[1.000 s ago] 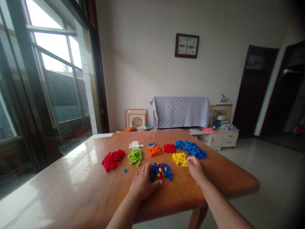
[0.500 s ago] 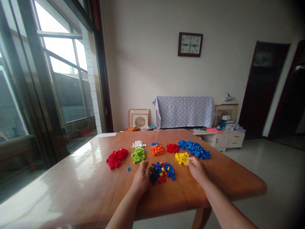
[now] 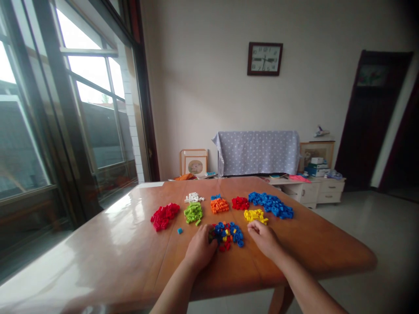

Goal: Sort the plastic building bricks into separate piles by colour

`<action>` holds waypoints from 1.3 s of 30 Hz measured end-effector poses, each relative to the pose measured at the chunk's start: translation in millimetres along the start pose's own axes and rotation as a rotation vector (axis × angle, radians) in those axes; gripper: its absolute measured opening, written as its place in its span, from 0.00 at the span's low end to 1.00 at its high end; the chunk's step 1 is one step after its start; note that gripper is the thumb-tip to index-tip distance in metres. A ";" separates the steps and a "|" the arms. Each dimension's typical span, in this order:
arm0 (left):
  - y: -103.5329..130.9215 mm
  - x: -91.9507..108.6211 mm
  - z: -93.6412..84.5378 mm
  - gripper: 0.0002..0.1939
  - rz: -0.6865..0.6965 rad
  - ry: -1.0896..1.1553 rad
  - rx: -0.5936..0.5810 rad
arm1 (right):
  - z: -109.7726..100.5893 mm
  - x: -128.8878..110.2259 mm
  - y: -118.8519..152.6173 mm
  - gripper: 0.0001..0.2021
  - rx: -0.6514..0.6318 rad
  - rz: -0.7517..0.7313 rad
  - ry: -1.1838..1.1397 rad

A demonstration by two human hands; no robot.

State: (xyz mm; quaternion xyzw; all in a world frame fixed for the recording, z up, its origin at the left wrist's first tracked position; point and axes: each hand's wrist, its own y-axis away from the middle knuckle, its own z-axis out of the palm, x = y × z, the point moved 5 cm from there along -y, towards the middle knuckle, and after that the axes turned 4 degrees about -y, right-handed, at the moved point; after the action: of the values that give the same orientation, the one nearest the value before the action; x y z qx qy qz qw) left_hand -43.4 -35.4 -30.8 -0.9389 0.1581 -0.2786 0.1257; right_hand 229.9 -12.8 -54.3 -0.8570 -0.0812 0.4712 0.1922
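Sitting near green bricks (image 3: 193, 213), the left hand (image 3: 202, 246) partly hides mixed bricks (image 3: 228, 234).

The left hand (image 3: 201, 246) blocks the mixed pile's (image 3: 234, 232) left side; the right hand (image 3: 264, 239) stands just off its right. Beyond it lie 3 obstacles, green pile (image 3: 193, 212), orange pile (image 3: 219, 206) and yellow pile (image 3: 255, 215), with gaps between. Nearside, table (image 3: 231, 272) offers passage.

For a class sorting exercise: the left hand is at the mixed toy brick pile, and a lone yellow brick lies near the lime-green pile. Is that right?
Not quite: the head view shows the lone brick is blue, not yellow. It lies near the lime-green pile, and the left hand is at the mixed toy brick pile.
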 end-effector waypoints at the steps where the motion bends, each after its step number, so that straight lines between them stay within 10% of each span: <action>1: 0.2 1.5 -0.5 0.21 0.007 -0.011 0.003 | 5.6 -5.6 2.1 0.11 -0.024 -0.020 -0.010; 9: -0.8 4.7 -1.2 0.17 0.041 0.024 0.031 | 24.4 -37.1 11.7 0.09 -0.092 -0.009 0.168; 18: -3.8 -3.2 1.3 0.16 -0.013 0.059 0.058 | 23.0 -15.7 2.0 0.06 -0.084 -0.011 0.051; 30: -9.5 -10.8 4.3 0.18 -0.063 0.118 0.044 | -90.4 59.1 -28.3 0.07 0.326 0.232 0.063; 39: -12.7 -14.1 6.6 0.23 -0.075 0.179 0.061 | -113.3 73.1 -38.1 0.11 0.479 0.306 -0.059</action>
State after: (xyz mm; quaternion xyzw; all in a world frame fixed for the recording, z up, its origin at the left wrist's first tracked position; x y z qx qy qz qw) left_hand -48.1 -17.5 -38.9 -0.9112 0.1248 -0.3707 0.1292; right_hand 366.2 16.7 -40.9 -0.7754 0.1571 0.5252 0.3135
